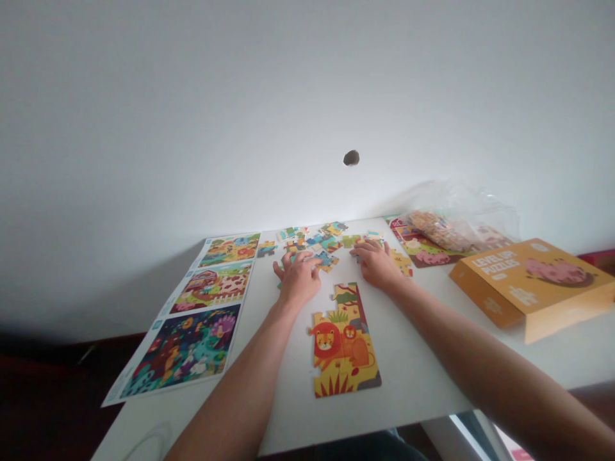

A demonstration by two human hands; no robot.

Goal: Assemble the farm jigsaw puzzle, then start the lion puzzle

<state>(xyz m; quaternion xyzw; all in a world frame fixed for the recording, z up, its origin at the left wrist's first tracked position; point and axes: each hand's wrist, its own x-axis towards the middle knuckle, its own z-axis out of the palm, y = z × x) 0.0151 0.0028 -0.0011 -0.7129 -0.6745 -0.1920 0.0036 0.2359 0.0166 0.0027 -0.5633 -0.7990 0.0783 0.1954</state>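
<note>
My left hand (298,275) rests over the loose jigsaw pieces (317,242) toward the back of the white table, its fingers spread. A blue piece (327,260) lies just right of its fingertips. My right hand (375,261) reaches over the pieces on the right, fingers outstretched, beside some yellow pieces (400,261). Whether either hand touches a piece under its fingers is hard to make out. Between my forearms lies a joined section of puzzle (342,349) with a lion and a cub on yellow, its left edge uneven with open tabs.
At the left a sheet (166,320) shows three printed pictures. On the right stand an orange puzzle box (538,282) and a clear plastic bag (446,224) of pieces, lying on a farm picture (427,256). A white wall with a hole (351,158) rises behind the table.
</note>
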